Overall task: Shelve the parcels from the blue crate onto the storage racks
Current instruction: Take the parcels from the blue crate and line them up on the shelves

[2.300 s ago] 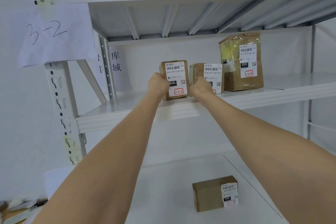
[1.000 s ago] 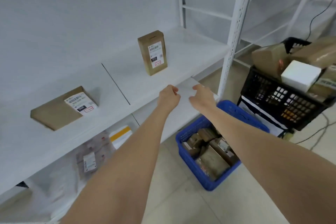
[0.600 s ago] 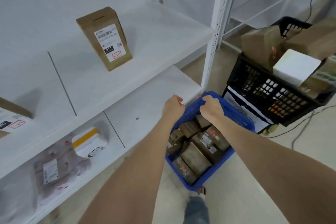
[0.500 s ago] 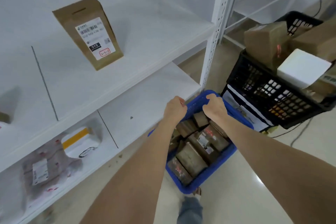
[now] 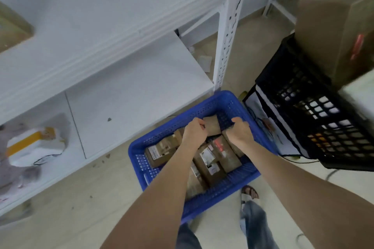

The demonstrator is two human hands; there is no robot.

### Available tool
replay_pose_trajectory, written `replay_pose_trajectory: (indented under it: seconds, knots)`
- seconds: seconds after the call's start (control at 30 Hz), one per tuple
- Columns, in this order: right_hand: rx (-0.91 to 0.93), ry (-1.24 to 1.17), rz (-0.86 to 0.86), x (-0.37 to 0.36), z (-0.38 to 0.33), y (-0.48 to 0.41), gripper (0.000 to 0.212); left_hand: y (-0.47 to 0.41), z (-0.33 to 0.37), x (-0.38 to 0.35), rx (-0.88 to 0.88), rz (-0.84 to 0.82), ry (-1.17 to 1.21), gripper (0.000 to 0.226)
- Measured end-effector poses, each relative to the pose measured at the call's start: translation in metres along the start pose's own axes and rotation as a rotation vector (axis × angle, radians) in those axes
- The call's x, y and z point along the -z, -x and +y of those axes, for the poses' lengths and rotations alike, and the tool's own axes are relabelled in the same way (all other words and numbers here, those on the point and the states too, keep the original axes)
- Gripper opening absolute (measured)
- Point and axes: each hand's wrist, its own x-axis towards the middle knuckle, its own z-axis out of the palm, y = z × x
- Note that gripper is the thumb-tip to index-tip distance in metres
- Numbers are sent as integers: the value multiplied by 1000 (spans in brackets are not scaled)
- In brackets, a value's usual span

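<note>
Lower centre of frame, far end of the blue crate [image 5: 202, 105]: small box [image 5: 211, 126] clasped between left hand [image 5: 195, 132] and right hand [image 5: 240, 132], fingers curled on opposite sides. Probably light, stiff cardboard; best gripped by those flat side faces

Bright, soft, even light leaves only faint shadows. Around the left hand [image 5: 195, 130] gripping the parcel [image 5: 211, 126], detail is fairly sharp. Right of it the black crate [image 5: 303, 127] smears, and beyond it the rack post [image 5: 228, 32] blurs and leans.
</note>
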Motion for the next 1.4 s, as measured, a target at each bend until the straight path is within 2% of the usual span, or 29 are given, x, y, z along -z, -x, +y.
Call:
replay_pose_trajectory:
  seconds: [0.17, 0.3, 0.43, 0.57, 0.67, 0.8, 0.93, 1.07, 1.2, 1.33, 1.4]
  knots:
    - [25, 28, -114, -20, 59, -58, 50, -47, -22, -81, 133, -37, 49, 36]
    - [-7, 105, -208, -59, 101, -103, 69, -82, -55, -138, 217, -78, 81, 36]
    - [-62, 162, -327, -107, 126, -137, 44, -106, -104, -183, 309, -111, 81, 43]
    - [7, 59, -394, -159, 122, -171, 58, -140, -160, -191, 449, 76, 121, 52]
    - [76, -14, -459, -202, 105, -198, 60, -179, -198, -177, 542, 213, 178, 61]
    - [139, -3, -512, -255, 91, -229, 47, -225, -235, -177, 620, 187, 249, 69]
    - [176, 16, -537, -284, 92, -250, 48, -251, -253, -187, 659, 247, 170, 73]
    - [127, -33, -531, -279, 95, -262, 44, -252, -253, -192, 573, 232, 127, 71]
    - [-32, -232, -532, -245, 88, -249, 61, -217, -228, -177, 382, 268, 177, 65]
    - [-271, -517, -520, -192, 66, -209, 82, -154, -196, -139, 151, 231, -117, 41]
    - [-345, -532, -525, -166, 52, -180, 79, -120, -181, -118, 19, 209, -288, 41]
